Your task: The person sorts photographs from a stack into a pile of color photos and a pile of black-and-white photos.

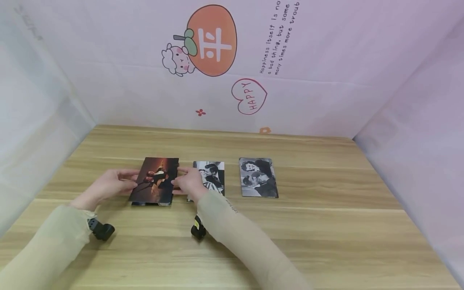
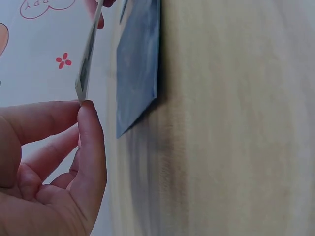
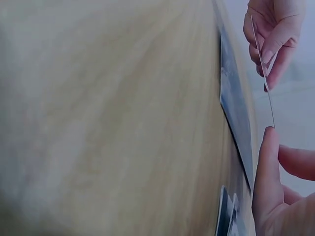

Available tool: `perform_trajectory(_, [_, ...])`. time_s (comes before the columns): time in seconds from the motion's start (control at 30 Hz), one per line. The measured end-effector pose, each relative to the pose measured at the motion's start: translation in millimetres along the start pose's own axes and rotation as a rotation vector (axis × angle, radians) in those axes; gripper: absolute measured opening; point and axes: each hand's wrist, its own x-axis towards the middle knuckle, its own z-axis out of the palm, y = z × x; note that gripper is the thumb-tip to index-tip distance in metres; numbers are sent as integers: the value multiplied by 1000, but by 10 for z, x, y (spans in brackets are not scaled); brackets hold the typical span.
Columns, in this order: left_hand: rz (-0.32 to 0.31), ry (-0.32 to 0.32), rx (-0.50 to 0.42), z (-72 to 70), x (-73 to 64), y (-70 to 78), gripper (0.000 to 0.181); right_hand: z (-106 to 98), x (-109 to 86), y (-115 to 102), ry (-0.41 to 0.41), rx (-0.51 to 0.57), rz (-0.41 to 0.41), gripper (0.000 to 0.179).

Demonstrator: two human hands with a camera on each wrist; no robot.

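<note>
Head view shows two pale sleeves [image 1: 48, 241] nearest, with a black gadget [image 1: 104, 232] by each wrist. Next, the left hand [image 1: 110, 184] pinches the left edge of a reddish-brown photo [image 1: 155, 180] with its thumb and finger. A fingertip of the right hand [image 1: 191, 184] touches the other edge, but I cannot tell if it pinches. This photo is up off the wood table [image 1: 326, 237], just over a dark photo [image 2: 140, 59]. The right hand is in the way of the middle photo [image 1: 214, 169] and hides part of it. Beside that is the right photo [image 1: 258, 178], with wide room to its right. Farthest is the back wall [image 1: 311, 100], with an orange fruit drawing [image 1: 226, 36].
</note>
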Motion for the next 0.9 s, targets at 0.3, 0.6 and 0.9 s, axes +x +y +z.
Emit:
perform_trajectory(0.3, [-28, 8, 9, 18, 21, -29, 55, 40, -8, -3, -4, -82, 24, 54])
perform_trajectory(0.6, [-38, -1, 10, 72, 38, -44, 54, 3, -17, -12, -12, -112, 4, 57])
perform_trajectory(0.9, [-46, -34, -40, 79, 46, -80, 54, 14, -6, -10, 6, -256, -57, 48])
